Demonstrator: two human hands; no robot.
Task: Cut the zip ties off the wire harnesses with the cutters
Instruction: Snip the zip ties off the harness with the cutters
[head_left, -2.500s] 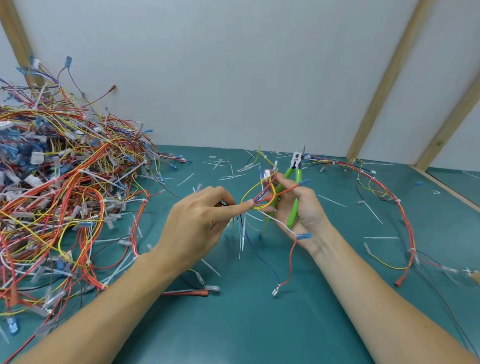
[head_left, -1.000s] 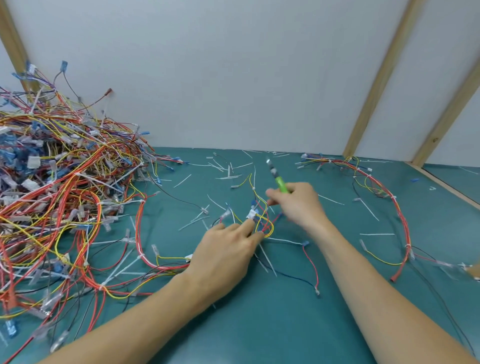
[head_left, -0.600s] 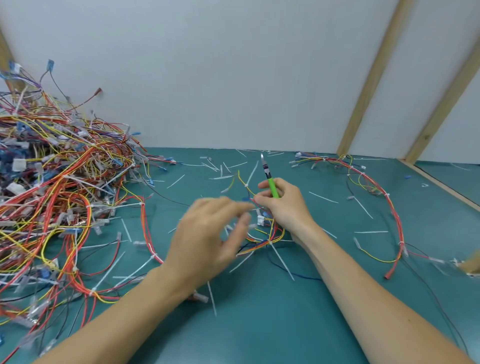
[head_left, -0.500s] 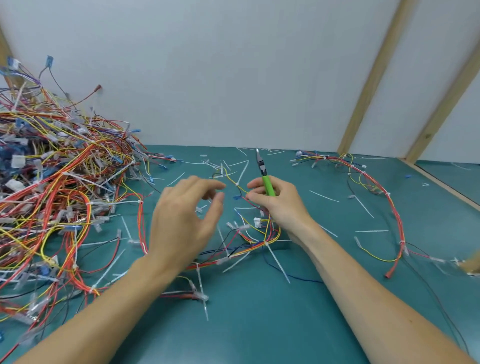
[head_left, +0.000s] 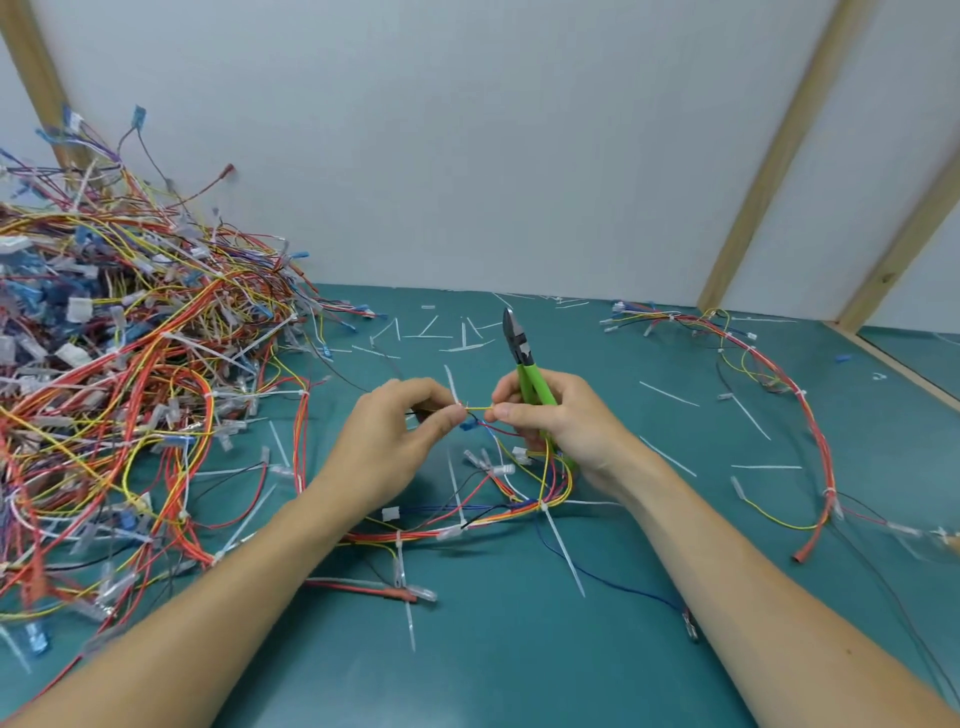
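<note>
While our left hand (head_left: 400, 431) pinches one end of a short yellow wire (head_left: 479, 409), our right hand (head_left: 556, 421) pinches the other, stretching it level above the green table (head_left: 519, 665). Right fingers also curl round the green-handled cutters (head_left: 524, 364), tips pointing up and away, jaws closed. Both forearms reach in from the near edge. Beneath the hands lies a harness (head_left: 498, 512), red, yellow and blue strands bound by white zip ties (head_left: 545, 506). Far left: a large wire heap (head_left: 119, 364).

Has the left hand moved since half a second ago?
Yes. The left hand has shifted right, away from the wire pile, and now pinches the yellow wire opposite the right hand.
</note>
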